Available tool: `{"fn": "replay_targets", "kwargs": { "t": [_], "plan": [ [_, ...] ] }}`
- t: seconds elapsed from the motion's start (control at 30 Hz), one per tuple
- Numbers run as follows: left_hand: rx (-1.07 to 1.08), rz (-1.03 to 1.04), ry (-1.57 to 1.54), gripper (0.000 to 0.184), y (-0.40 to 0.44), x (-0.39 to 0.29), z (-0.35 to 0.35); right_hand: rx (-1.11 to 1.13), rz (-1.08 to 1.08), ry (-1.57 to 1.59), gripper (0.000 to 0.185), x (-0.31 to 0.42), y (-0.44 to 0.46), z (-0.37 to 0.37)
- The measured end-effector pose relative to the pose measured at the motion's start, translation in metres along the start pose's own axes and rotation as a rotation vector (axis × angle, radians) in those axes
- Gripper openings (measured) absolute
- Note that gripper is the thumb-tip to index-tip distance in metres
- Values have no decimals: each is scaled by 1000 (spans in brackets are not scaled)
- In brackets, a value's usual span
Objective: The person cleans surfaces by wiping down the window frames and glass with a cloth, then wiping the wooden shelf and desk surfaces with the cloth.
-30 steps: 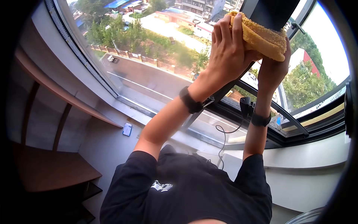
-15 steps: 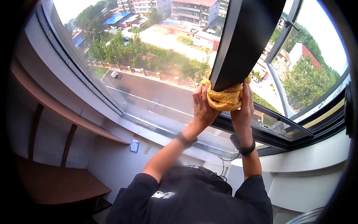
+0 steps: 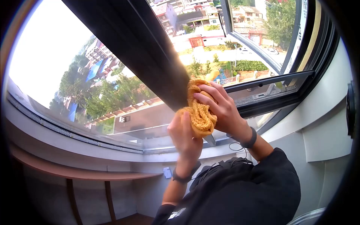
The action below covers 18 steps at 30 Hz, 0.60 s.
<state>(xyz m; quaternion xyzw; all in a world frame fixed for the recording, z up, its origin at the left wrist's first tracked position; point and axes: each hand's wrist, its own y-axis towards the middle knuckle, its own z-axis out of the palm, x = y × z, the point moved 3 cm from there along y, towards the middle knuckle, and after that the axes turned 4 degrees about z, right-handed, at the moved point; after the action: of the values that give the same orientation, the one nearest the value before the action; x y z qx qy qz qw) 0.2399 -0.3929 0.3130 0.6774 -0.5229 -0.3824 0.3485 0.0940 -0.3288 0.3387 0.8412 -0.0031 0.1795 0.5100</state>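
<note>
Grips a yellow-orange cloth [image 3: 203,118] near the centre of view in both hands, with the left hand [image 3: 183,139] wrapped around its 7 o'clock side and the right hand [image 3: 225,112] curled over its 2 o'clock side. Looks thick and nubbly, folded into loose loops, smoother along the bottom roll. Seems to touch a dark window post [image 3: 142,52] running up towards 11 o'clock. At 8 o'clock, shows a brown shelf [image 3: 93,175] above grey-backed bays [image 3: 90,198], split by brown uprights [image 3: 72,198].

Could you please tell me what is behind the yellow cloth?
The dark window post runs down to the yellow cloth; the part directly behind it is covered and cannot be seen.
</note>
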Motion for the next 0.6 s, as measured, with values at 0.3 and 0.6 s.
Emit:
{"fn": "replay_targets", "kwargs": {
  "t": [0.3, 0.6],
  "plan": [
    [315, 191, 16, 62, 42, -14, 76, 25, 87, -317, 34, -68, -31, -54],
    [571, 427, 33, 56, 91, -85, 146, -24, 166, -396, 33, -124, -57, -134]
  ]
}}
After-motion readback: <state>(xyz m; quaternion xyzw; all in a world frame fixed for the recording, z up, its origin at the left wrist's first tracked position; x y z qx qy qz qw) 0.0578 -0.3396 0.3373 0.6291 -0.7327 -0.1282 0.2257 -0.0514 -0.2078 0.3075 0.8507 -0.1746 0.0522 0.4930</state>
